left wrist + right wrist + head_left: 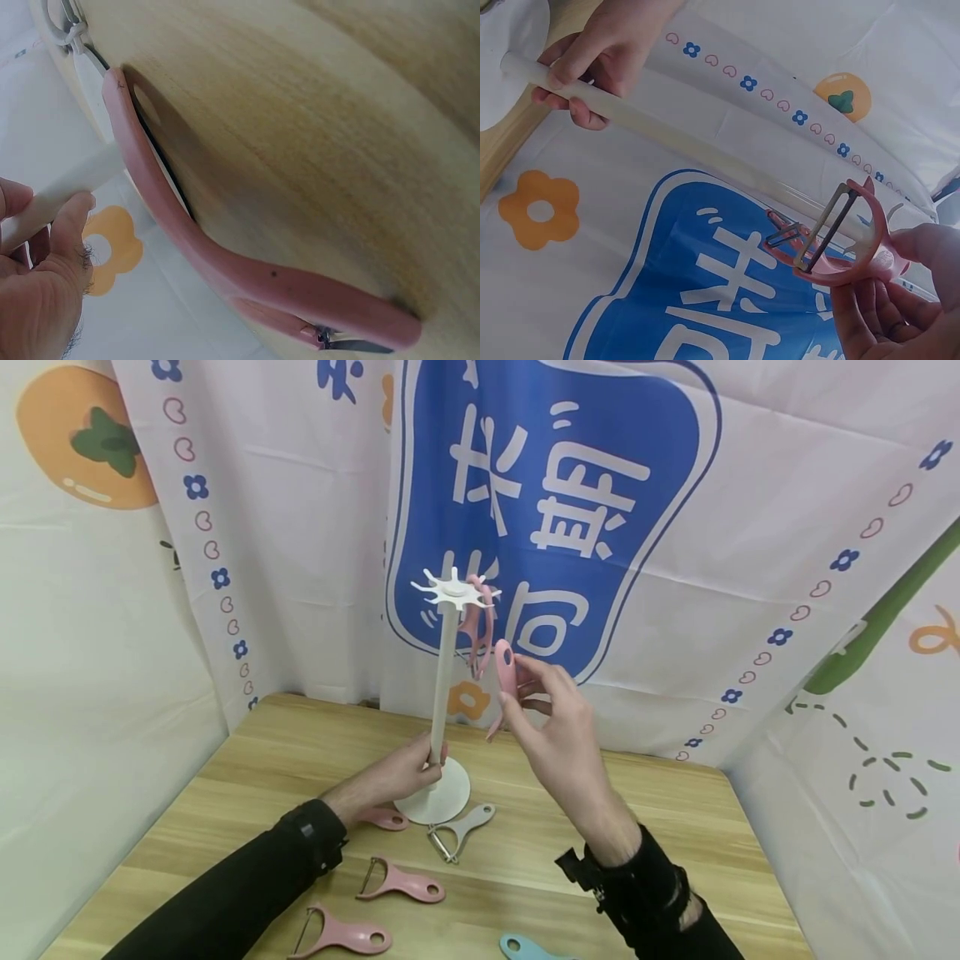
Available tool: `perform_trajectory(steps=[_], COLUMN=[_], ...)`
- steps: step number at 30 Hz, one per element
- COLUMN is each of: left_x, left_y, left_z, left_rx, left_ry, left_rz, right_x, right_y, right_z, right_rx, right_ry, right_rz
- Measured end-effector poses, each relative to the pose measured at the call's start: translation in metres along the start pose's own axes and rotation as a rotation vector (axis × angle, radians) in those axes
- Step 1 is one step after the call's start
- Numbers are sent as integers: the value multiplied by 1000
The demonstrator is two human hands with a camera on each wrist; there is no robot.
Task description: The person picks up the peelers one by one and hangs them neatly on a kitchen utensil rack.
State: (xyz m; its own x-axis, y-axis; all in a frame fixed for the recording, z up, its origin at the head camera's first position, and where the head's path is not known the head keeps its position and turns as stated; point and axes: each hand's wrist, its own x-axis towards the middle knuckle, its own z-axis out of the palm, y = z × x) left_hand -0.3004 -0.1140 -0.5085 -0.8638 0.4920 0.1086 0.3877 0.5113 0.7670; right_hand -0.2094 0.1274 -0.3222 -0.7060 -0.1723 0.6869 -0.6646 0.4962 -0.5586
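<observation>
My left hand (412, 768) steadies the stand (444, 677) toward the counter (240, 785)'s back edge, gripping its pole; my right hand (558, 714), pinching a pink peeler (507, 678), should align hole with prong (426, 587).

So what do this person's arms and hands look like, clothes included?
The left hand and right hand are gloveless. Left sleeve and right sleeve are plain black. Black too are the left wristband and right wristband; a small blocky piece juts from the right one.
</observation>
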Motion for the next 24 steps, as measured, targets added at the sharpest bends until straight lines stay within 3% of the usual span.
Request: perform_trajectory(steps=[24], left_x=[0], left_y=[3], left_z=[-1], left_rx=[-9], left_ry=[-5], left_rz=[-34], right_x=[25], right_y=[-12], right_z=[3], right_rx=[22], right_ry=[82], right_rz=[-17])
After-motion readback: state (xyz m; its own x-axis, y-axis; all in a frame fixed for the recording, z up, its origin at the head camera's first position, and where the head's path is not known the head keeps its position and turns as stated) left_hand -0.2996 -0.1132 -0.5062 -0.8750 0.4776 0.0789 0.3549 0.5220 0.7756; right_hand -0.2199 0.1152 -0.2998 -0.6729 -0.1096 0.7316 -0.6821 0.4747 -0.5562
